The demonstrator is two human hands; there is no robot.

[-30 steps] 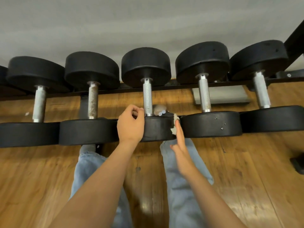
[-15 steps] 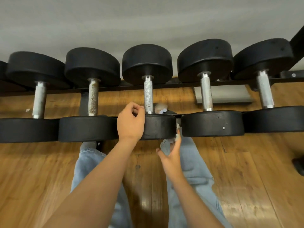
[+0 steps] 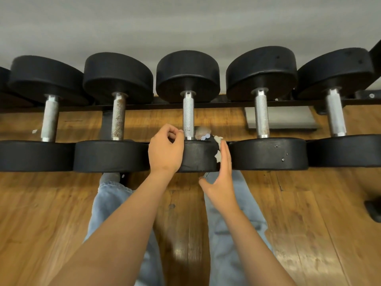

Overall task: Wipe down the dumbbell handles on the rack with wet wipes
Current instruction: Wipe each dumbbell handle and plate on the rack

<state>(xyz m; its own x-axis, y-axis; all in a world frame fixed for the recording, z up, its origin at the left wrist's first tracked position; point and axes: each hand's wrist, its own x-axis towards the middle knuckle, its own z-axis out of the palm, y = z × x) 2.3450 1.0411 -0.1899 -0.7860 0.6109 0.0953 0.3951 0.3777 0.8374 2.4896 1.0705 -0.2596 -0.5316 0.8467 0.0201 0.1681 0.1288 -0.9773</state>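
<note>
The pale crumpled wet wipe (image 3: 218,150) is mostly hidden behind the right hand (image 3: 221,178), whose flat, open fingers (image 3: 225,156) press it against the middle black rubber dumbbell (image 3: 195,112) on the black metal rack (image 3: 226,104). The left hand (image 3: 165,150) curls loosely closed beside the knurled steel handle (image 3: 188,116), its fingertips just touching it.

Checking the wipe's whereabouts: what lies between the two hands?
In the head view, the middle dumbbell's near weight lies between left hand and right hand; the crumpled wipe touches the right fingertips.

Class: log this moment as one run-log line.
left hand: curled at middle dumbbell handle | right hand: flat, pressing wipe on near weight head | handle: not being wiped
</note>
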